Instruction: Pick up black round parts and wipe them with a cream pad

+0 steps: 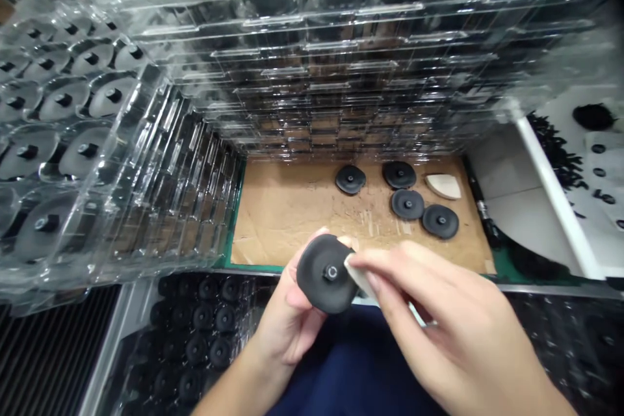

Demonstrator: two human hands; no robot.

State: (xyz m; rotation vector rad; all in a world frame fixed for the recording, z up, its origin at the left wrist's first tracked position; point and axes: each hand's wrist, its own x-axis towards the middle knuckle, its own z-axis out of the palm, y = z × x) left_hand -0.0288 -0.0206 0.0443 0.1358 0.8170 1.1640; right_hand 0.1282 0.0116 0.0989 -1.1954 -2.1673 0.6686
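My left hand (297, 318) grips a black rounded disc-like part (319, 289) from below, its short hollow stem facing up toward me. In my right hand (439, 312), thumb and fingers pinch a small off-white pad (359, 278), which meets the right edge of the part. What the pad is made of, I cannot tell. Beyond my hands, several similar black parts lie stem up on a brown cardboard sheet (277, 208). One black part (350, 179) sits apart from the rest. A second off-white piece (443, 186) lies beside the group at the right.
Tall stacks of clear plastic trays (331, 45) rise at the back, with another stack (170, 162) on the left holding black parts. A white-edged bin (556, 195) stands at the right. Below the table edge, a tray of black parts (205, 331) shows at the lower left.
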